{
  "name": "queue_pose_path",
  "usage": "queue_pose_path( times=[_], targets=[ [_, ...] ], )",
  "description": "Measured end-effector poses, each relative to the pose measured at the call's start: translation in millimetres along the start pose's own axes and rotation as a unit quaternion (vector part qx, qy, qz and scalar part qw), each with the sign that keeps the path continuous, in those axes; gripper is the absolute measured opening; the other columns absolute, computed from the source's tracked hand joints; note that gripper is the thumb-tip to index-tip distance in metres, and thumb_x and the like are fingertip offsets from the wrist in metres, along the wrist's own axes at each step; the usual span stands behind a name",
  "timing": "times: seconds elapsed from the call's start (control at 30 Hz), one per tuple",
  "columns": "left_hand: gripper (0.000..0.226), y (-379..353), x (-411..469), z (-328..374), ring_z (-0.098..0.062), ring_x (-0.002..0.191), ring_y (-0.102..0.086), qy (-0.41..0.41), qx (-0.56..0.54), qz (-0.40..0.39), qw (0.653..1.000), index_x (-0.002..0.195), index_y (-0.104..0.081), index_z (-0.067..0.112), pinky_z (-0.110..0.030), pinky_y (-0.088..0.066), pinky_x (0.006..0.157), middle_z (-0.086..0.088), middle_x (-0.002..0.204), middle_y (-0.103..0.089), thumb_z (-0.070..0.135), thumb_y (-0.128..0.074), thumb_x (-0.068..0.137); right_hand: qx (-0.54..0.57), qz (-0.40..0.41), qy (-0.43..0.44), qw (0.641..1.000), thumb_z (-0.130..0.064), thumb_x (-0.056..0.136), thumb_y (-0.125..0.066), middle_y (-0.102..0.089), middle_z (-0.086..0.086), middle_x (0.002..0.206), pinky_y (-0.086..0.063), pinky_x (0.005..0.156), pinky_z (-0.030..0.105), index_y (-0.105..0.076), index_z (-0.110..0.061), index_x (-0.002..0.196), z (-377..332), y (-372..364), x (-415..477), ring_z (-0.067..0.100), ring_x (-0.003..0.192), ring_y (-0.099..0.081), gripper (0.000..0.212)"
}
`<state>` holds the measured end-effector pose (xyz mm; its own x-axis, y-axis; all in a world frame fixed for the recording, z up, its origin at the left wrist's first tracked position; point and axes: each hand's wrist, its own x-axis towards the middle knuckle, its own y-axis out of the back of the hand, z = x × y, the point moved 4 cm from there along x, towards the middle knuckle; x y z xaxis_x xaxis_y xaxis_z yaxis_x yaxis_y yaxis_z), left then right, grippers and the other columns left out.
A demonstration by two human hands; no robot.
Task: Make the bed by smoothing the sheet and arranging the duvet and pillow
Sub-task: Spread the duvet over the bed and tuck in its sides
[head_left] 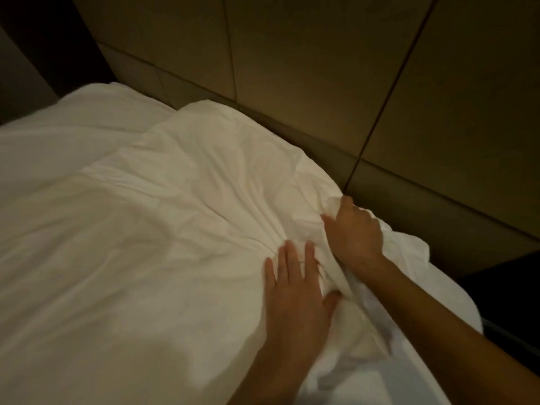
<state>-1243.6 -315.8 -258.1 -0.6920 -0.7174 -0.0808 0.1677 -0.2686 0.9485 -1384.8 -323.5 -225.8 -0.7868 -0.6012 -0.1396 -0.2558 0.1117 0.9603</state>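
Observation:
A white duvet (163,206) covers most of the bed, creased toward its upper right corner. My left hand (295,287) lies flat on it with straight fingers, pressing the fabric down. Just beyond, my right hand (355,232) grips a bunched fold of the duvet near the edge by the wall, fingers curled into the cloth. More white bedding (96,109) shows at the far left beside the duvet; I cannot tell whether it is a sheet or a pillow.
A padded panel headboard or wall (321,68) runs close along the bed's far edge. Dark space (511,293) lies past the bed's right corner, and a dark gap sits at the upper left.

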Motion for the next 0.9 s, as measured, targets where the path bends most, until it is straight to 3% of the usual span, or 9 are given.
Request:
queue_pose_path(
  times=[0.1, 0.2, 0.33, 0.4, 0.5, 0.57, 0.67, 0.77, 0.9],
  targets=[
    [0.052, -3, 8, -5, -0.027, 0.099, -0.07, -0.017, 0.0, 0.039, 0.999, 0.112, -0.071, 0.007, -0.039, -0.056, 0.087, -0.016, 0.112, -0.07, 0.034, -0.039, 0.081, -0.016, 0.034, 0.047, 0.998, -0.02, 0.099, -0.042, -0.064, 0.011, 0.111, -0.045, 0.08, 0.037, -0.044, -0.012, 0.13, -11, 10, -8, 0.031, 0.099, -0.062, 0.032],
    [0.041, 30, 8, 9, -0.018, 0.075, -0.072, -0.021, -0.099, 0.157, 0.982, 0.102, -0.074, 0.008, -0.024, -0.056, 0.062, -0.005, 0.089, -0.075, 0.034, -0.047, 0.085, -0.034, 0.164, 0.099, 0.981, -0.014, 0.097, -0.045, -0.064, 0.013, 0.109, -0.04, 0.069, 0.034, -0.053, -0.017, 0.126, -13, 55, -8, 0.034, 0.094, -0.063, 0.03],
    [0.049, 47, 12, 36, -0.018, 0.101, -0.069, -0.079, -0.132, 0.236, 0.959, 0.114, -0.07, 0.006, -0.027, -0.054, 0.083, -0.006, 0.112, -0.072, 0.037, -0.042, 0.088, 0.027, 0.36, 0.146, 0.921, -0.011, 0.094, -0.053, -0.06, 0.02, 0.097, -0.03, 0.066, 0.033, -0.061, -0.009, 0.119, 4, 99, -12, 0.035, 0.083, -0.057, 0.027],
    [0.059, 8, 19, 33, -0.028, 0.125, -0.055, -0.084, -0.048, 0.135, 0.986, 0.13, -0.059, 0.007, -0.04, -0.035, 0.107, -0.016, 0.134, -0.058, 0.047, -0.032, 0.097, -0.076, 0.23, 0.107, 0.964, -0.018, 0.098, -0.046, -0.054, 0.02, 0.108, -0.037, 0.076, 0.038, -0.054, -0.01, 0.127, 27, 52, 6, 0.037, 0.095, -0.052, 0.032],
    [0.086, -31, 31, 12, -0.037, 0.14, -0.034, -0.079, 0.039, 0.001, 0.996, 0.141, -0.048, 0.01, -0.054, -0.021, 0.113, -0.024, 0.149, -0.038, 0.064, 0.0, 0.096, -0.129, -0.013, 0.019, 0.991, -0.04, 0.102, -0.028, -0.039, 0.018, 0.139, -0.032, 0.106, 0.045, -0.027, -0.02, 0.148, 62, -15, 12, 0.034, 0.124, -0.041, 0.05],
    [0.087, -21, 44, 9, -0.036, 0.143, -0.027, -0.088, 0.065, 0.012, 0.994, 0.145, -0.043, 0.016, -0.059, -0.015, 0.115, -0.022, 0.153, -0.032, 0.058, 0.014, 0.095, -0.07, 0.049, 0.055, 0.995, -0.04, 0.103, -0.028, -0.028, 0.018, 0.152, -0.021, 0.114, 0.046, -0.022, -0.019, 0.151, 55, -12, 7, 0.034, 0.137, -0.031, 0.053],
    [0.055, 8, 58, -1, -0.031, 0.145, -0.027, -0.059, 0.061, 0.124, 0.989, 0.148, -0.036, 0.019, -0.058, -0.008, 0.116, -0.014, 0.155, -0.032, 0.04, -0.017, 0.101, 0.058, 0.224, 0.186, 0.955, -0.036, 0.101, -0.03, -0.033, 0.015, 0.153, -0.018, 0.116, 0.047, -0.036, -0.018, 0.148, 17, 12, -12, 0.031, 0.14, -0.031, 0.05],
    [0.057, -15, 71, -28, -0.031, 0.144, -0.027, -0.041, 0.143, 0.078, 0.986, 0.149, -0.033, 0.024, -0.063, -0.013, 0.113, -0.012, 0.156, -0.029, 0.043, -0.015, 0.098, -0.017, 0.071, 0.285, 0.956, -0.045, 0.101, -0.008, -0.01, 0.003, 0.161, 0.0, 0.121, 0.04, -0.015, -0.029, 0.153, 1, -24, -5, 0.019, 0.149, -0.007, 0.056],
    [0.064, -37, 95, -49, -0.03, 0.146, -0.023, -0.019, 0.172, -0.002, 0.985, 0.15, -0.032, 0.029, -0.06, -0.005, 0.114, -0.01, 0.158, -0.025, 0.053, -0.007, 0.095, -0.057, -0.029, 0.187, 0.98, -0.048, 0.102, -0.006, 0.004, -0.003, 0.163, 0.008, 0.12, 0.038, -0.001, -0.032, 0.153, 22, -70, 33, 0.015, 0.149, 0.006, 0.054]
  ],
)
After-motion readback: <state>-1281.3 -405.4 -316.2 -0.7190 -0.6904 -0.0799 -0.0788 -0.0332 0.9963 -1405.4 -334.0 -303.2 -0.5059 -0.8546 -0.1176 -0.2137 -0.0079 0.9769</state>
